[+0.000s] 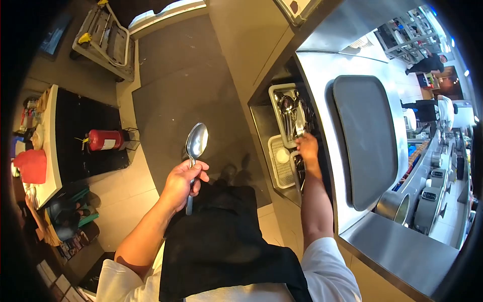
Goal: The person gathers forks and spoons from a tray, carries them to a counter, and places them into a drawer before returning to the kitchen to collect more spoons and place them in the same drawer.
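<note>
My left hand (184,184) is closed around the handle of a large metal spoon (197,141), its bowl pointing up and away from me. On the right, my right hand (307,149) reaches into the shelf under the steel counter. Its fingers are bent together at the near end of a light grey cutlery bin (275,108). Shiny spoons (287,106) and other cutlery lie in that bin. What the right fingertips grip, if anything, is hidden. Nearer me, beside that hand, stands a pale perforated basket (276,168) with a round white item (283,155) in it.
A dark tray (366,141) lies on the steel counter (322,70) above the shelf. A metal pot (393,206) stands near the counter's end. To the left are a red fire extinguisher (104,140) and a folded trolley (104,43). Two people work in the far kitchen.
</note>
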`<action>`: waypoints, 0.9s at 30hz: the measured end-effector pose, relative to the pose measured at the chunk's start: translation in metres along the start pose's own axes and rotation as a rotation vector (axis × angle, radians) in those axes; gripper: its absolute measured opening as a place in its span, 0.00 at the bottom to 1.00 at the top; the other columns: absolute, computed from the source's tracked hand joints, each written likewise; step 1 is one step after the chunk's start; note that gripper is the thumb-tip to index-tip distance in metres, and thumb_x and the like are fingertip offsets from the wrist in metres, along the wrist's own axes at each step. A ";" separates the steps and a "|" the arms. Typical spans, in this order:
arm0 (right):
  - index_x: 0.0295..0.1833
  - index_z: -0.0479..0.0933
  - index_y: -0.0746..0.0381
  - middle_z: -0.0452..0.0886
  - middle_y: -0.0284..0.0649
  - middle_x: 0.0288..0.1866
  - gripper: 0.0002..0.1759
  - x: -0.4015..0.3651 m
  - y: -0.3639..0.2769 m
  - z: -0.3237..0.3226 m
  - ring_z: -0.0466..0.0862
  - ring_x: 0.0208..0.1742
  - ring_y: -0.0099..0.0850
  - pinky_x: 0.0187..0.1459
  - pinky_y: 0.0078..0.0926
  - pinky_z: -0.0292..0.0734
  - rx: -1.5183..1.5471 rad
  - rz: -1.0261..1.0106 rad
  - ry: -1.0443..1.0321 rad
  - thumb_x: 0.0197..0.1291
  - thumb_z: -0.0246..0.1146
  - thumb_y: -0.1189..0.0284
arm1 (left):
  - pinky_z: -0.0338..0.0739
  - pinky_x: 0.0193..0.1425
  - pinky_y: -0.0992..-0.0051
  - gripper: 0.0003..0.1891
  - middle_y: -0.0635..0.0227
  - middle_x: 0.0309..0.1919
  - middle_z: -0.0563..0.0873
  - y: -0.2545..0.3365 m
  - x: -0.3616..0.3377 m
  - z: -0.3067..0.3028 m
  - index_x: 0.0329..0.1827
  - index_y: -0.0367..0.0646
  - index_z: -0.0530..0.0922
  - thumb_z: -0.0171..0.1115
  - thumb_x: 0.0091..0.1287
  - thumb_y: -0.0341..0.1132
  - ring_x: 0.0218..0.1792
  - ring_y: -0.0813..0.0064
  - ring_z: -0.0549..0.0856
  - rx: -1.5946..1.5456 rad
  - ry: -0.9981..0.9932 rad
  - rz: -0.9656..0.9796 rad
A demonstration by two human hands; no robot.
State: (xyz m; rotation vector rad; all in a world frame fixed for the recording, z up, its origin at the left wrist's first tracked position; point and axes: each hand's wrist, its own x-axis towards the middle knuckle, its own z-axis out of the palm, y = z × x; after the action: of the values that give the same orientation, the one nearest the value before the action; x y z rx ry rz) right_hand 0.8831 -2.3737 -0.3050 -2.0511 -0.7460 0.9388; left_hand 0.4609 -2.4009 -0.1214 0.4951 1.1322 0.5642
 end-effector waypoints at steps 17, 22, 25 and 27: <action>0.49 0.79 0.63 0.82 0.40 0.41 0.16 0.152 0.027 -0.010 0.80 0.40 0.27 0.42 0.25 0.74 -0.411 -0.230 0.359 0.62 0.56 0.65 | 0.59 0.19 0.84 0.09 0.70 0.26 0.80 -0.008 -0.028 -0.005 0.43 0.42 0.75 0.49 0.73 0.36 0.15 0.85 0.67 -0.016 0.197 -0.094; 0.49 0.79 0.63 0.82 0.41 0.41 0.16 0.136 0.044 -0.008 0.80 0.41 0.27 0.43 0.25 0.74 -0.431 -0.223 0.341 0.62 0.55 0.65 | 0.59 0.19 0.84 0.09 0.70 0.27 0.80 -0.015 -0.024 -0.009 0.43 0.42 0.76 0.49 0.73 0.36 0.15 0.86 0.68 -0.019 0.216 -0.108; 0.49 0.79 0.63 0.82 0.41 0.42 0.16 0.133 0.045 -0.004 0.80 0.41 0.27 0.44 0.25 0.74 -0.446 -0.218 0.329 0.62 0.55 0.65 | 0.59 0.19 0.84 0.09 0.70 0.27 0.80 -0.014 -0.019 -0.006 0.43 0.42 0.76 0.49 0.73 0.36 0.15 0.86 0.68 -0.019 0.211 -0.121; 0.49 0.79 0.63 0.82 0.41 0.42 0.16 0.131 0.043 -0.006 0.80 0.42 0.27 0.44 0.25 0.74 -0.445 -0.221 0.330 0.62 0.55 0.65 | 0.59 0.18 0.84 0.09 0.70 0.27 0.80 -0.013 -0.017 -0.003 0.43 0.42 0.75 0.49 0.73 0.36 0.14 0.86 0.68 -0.021 0.207 -0.118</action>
State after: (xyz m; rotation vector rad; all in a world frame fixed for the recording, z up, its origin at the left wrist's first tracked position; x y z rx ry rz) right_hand 0.9695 -2.3026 -0.3856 -2.3605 -1.0381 0.3117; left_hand 0.4547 -2.4214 -0.1183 0.3547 1.3424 0.5326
